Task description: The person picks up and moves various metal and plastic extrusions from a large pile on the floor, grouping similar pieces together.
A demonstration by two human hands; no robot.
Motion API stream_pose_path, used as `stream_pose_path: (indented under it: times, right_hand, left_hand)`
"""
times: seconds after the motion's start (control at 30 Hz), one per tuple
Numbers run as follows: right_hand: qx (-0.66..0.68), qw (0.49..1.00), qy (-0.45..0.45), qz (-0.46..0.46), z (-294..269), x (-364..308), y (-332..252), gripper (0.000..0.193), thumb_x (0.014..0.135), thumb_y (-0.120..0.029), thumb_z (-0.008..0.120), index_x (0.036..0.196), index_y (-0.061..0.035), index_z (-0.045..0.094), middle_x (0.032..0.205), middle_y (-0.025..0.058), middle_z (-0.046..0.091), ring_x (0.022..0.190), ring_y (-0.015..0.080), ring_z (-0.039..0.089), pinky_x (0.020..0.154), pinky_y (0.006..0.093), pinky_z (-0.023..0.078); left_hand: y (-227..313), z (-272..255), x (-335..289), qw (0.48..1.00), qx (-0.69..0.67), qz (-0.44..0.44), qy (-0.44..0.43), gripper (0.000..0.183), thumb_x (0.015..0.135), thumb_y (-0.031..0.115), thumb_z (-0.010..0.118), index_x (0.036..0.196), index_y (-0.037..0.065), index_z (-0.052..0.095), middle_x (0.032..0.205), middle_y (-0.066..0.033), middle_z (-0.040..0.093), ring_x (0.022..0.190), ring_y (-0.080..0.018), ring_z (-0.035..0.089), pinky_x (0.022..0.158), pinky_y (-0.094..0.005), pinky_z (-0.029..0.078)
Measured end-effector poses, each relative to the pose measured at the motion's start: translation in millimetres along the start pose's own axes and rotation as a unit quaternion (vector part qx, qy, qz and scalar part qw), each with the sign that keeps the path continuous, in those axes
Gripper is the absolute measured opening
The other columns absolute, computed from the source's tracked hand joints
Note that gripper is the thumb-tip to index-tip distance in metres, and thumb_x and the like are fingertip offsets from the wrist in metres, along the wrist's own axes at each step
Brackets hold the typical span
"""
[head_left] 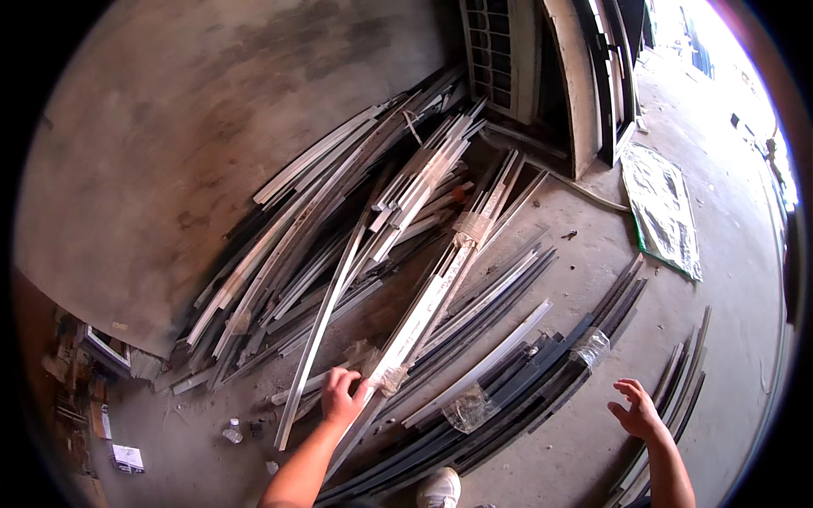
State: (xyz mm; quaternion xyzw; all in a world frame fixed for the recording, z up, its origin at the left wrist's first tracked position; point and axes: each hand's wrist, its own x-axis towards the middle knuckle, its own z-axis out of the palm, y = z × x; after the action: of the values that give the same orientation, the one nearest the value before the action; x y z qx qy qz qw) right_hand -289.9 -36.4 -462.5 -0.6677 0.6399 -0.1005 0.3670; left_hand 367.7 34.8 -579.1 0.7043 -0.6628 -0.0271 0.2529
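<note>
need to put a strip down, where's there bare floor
Bare floor shows between the dark taped strips and the far-right strips, with the right hand near, and right of the silvery sheet. It is crowded around the left hand, at the pale taped strips, and in the pile by the wall.

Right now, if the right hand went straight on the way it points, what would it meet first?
Likely the dark strip bundle, near its far-end clear wrap; the height of the right hand is unclear.
</note>
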Motion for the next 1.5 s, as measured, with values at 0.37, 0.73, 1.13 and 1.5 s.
stream_pose_path:
  times: [0.37, 0.73, 1.13, 1.5]
  right_hand:
    - [-0.023, 0.999, -0.022, -0.024, 7, 12, -22, 0.049, 0.090, -0.023, 0.078, 0.133, -0.0051, 0.063, 0.144, 0.0175, 0.055, 0.134, 0.0369, 0.054, 0.111, 0.0430, 0.046]
    - [-0.037, 0.993, -0.052, -0.099, 19, 16, -52, 0.050, 0.091, -0.023, 0.077, 0.135, -0.0051, 0.061, 0.144, 0.0176, 0.055, 0.134, 0.0372, 0.053, 0.111, 0.0433, 0.046]
    - [-0.040, 0.972, 0.016, -0.233, 30, 28, -127, 0.051, 0.091, -0.023, 0.076, 0.136, -0.0046, 0.061, 0.146, 0.0201, 0.053, 0.135, 0.0391, 0.052, 0.110, 0.0452, 0.047]
    - [-0.033, 0.902, 0.258, -0.345, -55, -9, -176, 0.059, 0.086, -0.016, 0.078, 0.140, -0.0069, 0.056, 0.146, 0.0190, 0.052, 0.135, 0.0397, 0.050, 0.112, 0.0481, 0.044]
  left_hand:
    - [-82, -49, 18, 0.930, 0.199, -0.296, 0.093, 0.033, 0.085, 0.015, 0.075, 0.115, 0.010, 0.062, 0.107, -0.0139, 0.068, 0.101, -0.0389, 0.067, 0.081, -0.0521, 0.053]
    - [-71, -105, -17, 0.936, 0.195, -0.250, 0.149, 0.038, 0.082, 0.012, 0.078, 0.118, 0.010, 0.064, 0.111, -0.0130, 0.069, 0.104, -0.0369, 0.066, 0.086, -0.0475, 0.053]
    - [-37, -158, -82, 0.944, 0.104, -0.218, 0.223, 0.036, 0.082, 0.023, 0.081, 0.110, 0.007, 0.065, 0.099, -0.0157, 0.068, 0.093, -0.0409, 0.066, 0.079, -0.0503, 0.051]
    - [92, -222, -8, 0.994, -0.026, 0.001, 0.105, 0.035, 0.074, 0.026, 0.088, 0.097, 0.006, 0.071, 0.088, -0.0138, 0.070, 0.081, -0.0374, 0.068, 0.072, -0.0446, 0.053]
